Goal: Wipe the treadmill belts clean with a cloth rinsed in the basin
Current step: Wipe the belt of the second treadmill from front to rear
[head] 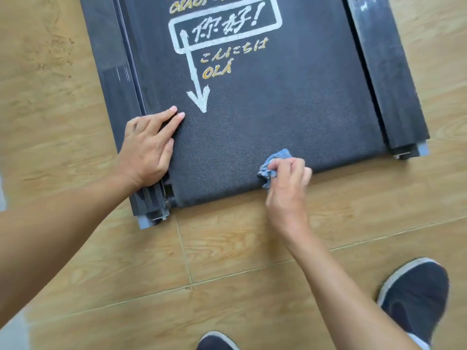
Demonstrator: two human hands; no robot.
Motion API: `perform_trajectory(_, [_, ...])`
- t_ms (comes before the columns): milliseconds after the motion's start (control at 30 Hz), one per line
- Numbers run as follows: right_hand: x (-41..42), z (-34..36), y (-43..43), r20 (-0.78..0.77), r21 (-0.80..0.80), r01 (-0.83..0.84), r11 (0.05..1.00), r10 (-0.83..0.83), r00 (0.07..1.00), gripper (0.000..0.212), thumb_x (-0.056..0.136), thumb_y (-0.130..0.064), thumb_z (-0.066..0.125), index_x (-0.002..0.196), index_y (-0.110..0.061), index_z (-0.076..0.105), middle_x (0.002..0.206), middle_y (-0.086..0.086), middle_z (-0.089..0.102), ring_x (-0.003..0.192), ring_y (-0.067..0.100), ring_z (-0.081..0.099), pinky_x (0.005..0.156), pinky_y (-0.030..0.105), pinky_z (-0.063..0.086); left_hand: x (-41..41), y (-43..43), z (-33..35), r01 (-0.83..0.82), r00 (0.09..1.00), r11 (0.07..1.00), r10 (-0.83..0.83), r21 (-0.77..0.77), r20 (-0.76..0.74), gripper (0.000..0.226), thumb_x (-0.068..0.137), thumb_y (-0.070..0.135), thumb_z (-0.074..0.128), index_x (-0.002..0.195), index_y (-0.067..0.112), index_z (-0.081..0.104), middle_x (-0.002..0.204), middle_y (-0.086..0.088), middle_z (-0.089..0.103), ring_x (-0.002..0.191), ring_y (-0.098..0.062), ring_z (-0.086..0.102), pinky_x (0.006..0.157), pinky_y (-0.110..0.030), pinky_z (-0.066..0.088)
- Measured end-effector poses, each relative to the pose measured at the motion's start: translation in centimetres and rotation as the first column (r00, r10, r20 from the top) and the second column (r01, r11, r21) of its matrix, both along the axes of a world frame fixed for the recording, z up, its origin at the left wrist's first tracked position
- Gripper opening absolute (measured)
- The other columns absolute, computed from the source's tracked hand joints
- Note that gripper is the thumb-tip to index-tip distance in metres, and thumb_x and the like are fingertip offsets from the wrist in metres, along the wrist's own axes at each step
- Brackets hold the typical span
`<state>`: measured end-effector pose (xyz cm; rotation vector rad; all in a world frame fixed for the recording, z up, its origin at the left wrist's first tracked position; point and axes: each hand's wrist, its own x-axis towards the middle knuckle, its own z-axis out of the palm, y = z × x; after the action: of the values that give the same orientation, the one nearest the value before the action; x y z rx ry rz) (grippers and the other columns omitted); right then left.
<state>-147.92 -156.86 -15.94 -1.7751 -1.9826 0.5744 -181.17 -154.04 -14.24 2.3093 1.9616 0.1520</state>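
A dark treadmill belt [265,109] with white and yellow printed lettering and a white arrow lies on the floor, its rear end toward me. My right hand [288,183] grips a small crumpled blue cloth [274,164] and holds it against the belt at its near edge. My left hand [149,147] lies flat with straight fingers on the belt's left margin, partly over the left side rail [113,79]. No basin is in view.
The treadmill's right side rail [386,79] runs along the far side. Wood-pattern floor tiles [227,261] surround the machine. My two dark shoes, one [414,294] at the lower right and another [214,342] at the bottom edge, stand just behind the treadmill.
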Motion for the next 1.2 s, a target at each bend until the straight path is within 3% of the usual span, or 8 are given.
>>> perform_trajectory(200, [-14.7, 0.7, -6.4, -0.018, -0.035, -0.345, 0.938, 0.344, 0.939, 0.019, 0.090, -0.015, 0.049, 0.103, -0.020, 0.062, 0.104, 0.005, 0.053, 0.092, 0.027, 0.045, 0.077, 0.042, 0.042, -0.2, -0.1, -0.1, 0.003, 1.000, 1.000, -0.003, 0.001, -0.011, 0.060, 0.103, 0.026, 0.043, 0.163, 0.023, 0.041, 0.168, 0.000, 0.039, 0.138, -0.031, 0.049, 0.116, -0.049, 0.029])
perform_trajectory(367, [-11.6, 0.0, -5.6, -0.028, 0.034, -0.462, 0.886, 0.463, 0.886, 0.016, 0.092, -0.016, 0.052, 0.101, -0.021, 0.065, 0.101, 0.002, 0.054, 0.090, 0.025, 0.048, 0.076, 0.038, 0.038, 0.0, -0.3, 0.0, 0.005, 1.000, 1.000, -0.005, 0.014, -0.003, 0.061, 0.103, 0.026, 0.041, 0.164, 0.023, 0.040, 0.169, 0.000, 0.038, 0.137, -0.033, 0.048, 0.115, -0.044, 0.027])
perform_trajectory(600, [6.6, -1.4, 2.3, -0.017, 0.084, 0.008, 0.996, -0.007, 1.000, 0.033, 0.088, -0.007, 0.046, 0.114, -0.021, 0.062, 0.117, 0.006, 0.050, 0.098, 0.032, 0.047, 0.089, 0.043, 0.039, 0.0, -0.2, -0.4, -0.004, 1.000, 1.000, 0.004, 0.030, 0.001, 0.060, 0.102, 0.026, 0.038, 0.161, 0.021, 0.045, 0.167, -0.002, 0.041, 0.134, -0.038, 0.050, 0.113, -0.039, 0.022])
perform_trajectory(833, [9.5, -0.2, 9.1, 0.065, 0.048, 0.403, 0.914, -0.405, 0.912, 0.031, 0.088, -0.002, 0.045, 0.114, -0.012, 0.059, 0.118, 0.020, 0.051, 0.101, 0.042, 0.048, 0.090, 0.048, 0.035, 1.0, -0.6, -0.1, -0.081, 0.990, 0.996, 0.084, 0.026, -0.112, 0.065, 0.099, 0.028, 0.041, 0.164, 0.021, 0.039, 0.171, -0.005, 0.033, 0.149, -0.032, 0.044, 0.117, -0.054, 0.026])
perform_trajectory(900, [4.5, 0.8, 6.8, 0.077, -0.003, 0.274, 0.962, -0.273, 0.959, 0.031, 0.086, -0.001, 0.045, 0.110, -0.012, 0.060, 0.111, 0.018, 0.051, 0.094, 0.041, 0.049, 0.083, 0.048, 0.038, 2.3, -1.4, 0.1, -0.446, 0.890, 0.895, 0.445, 0.007, -0.098, 0.070, 0.101, 0.035, 0.041, 0.168, 0.020, 0.026, 0.177, -0.007, 0.016, 0.160, -0.029, 0.026, 0.123, -0.059, 0.017])
perform_trajectory(967, [-2.3, 1.8, 3.9, 0.069, -0.103, -0.080, 0.991, 0.088, 0.994, 0.033, 0.082, -0.002, 0.043, 0.107, -0.014, 0.061, 0.106, 0.014, 0.051, 0.090, 0.038, 0.050, 0.076, 0.043, 0.037, 3.7, -1.9, 0.3, -0.750, 0.661, 0.660, 0.751, -0.032, 0.002, 0.071, 0.104, 0.038, 0.045, 0.168, 0.015, 0.023, 0.178, -0.008, 0.012, 0.162, -0.029, 0.021, 0.123, -0.062, 0.022])
perform_trajectory(1067, [-11.4, 3.4, 1.4, 0.017, -0.247, -0.565, 0.787, 0.586, 0.810, 0.033, 0.086, 0.002, 0.047, 0.112, -0.016, 0.058, 0.109, 0.011, 0.047, 0.094, 0.032, 0.046, 0.077, 0.039, 0.036, 3.7, -2.4, 0.2, -0.800, 0.576, 0.589, 0.807, -0.110, 0.131, 0.061, 0.108, 0.034, 0.038, 0.165, 0.013, 0.031, 0.176, -0.005, 0.023, 0.160, -0.027, 0.029, 0.120, -0.059, 0.032])
perform_trajectory(1200, [-16.3, 5.0, 2.4, 0.022, -0.373, -0.592, 0.714, 0.645, 0.764, 0.029, 0.093, 0.000, 0.047, 0.117, -0.017, 0.053, 0.114, 0.008, 0.047, 0.101, 0.028, 0.045, 0.083, 0.037, 0.041, 2.9, -2.8, 0.4, -0.805, 0.539, 0.574, 0.813, -0.148, 0.219, 0.059, 0.106, 0.026, 0.031, 0.164, 0.017, 0.035, 0.176, 0.002, 0.026, 0.160, -0.022, 0.030, 0.118, -0.051, 0.035])
